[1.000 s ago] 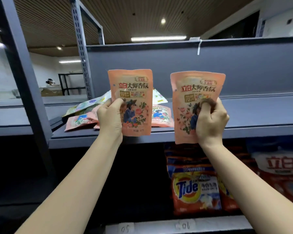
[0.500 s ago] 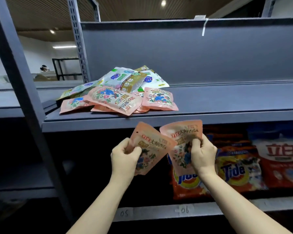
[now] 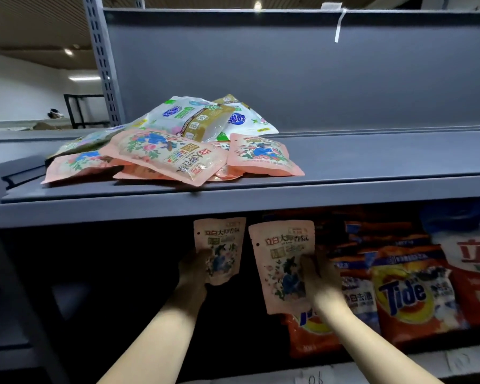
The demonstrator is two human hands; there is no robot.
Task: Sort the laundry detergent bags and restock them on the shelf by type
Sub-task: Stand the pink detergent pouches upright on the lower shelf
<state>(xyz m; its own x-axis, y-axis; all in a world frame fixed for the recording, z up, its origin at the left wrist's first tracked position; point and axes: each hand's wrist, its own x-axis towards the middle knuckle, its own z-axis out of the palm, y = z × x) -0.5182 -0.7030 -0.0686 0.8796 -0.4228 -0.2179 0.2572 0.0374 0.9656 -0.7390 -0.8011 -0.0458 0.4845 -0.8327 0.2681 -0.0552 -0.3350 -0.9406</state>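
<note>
left grip (image 3: 191,268) clasps pink detergent pouch (image 3: 224,245) | right grip (image 3: 317,275) clasps second pink pouch (image 3: 281,261) | fingers hidden behind pouches, lower shelf dark

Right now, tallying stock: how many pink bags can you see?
At least 6: one in the left hand, one in the right hand, four visible in the shelf pile; more may be hidden underneath.

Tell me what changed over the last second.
Both hands, left and right, carried their pink bags down from in front of the upper shelf into the bay beneath it, beside the Tide bags. Grips unchanged; the pile on the shelf stayed put.
</note>
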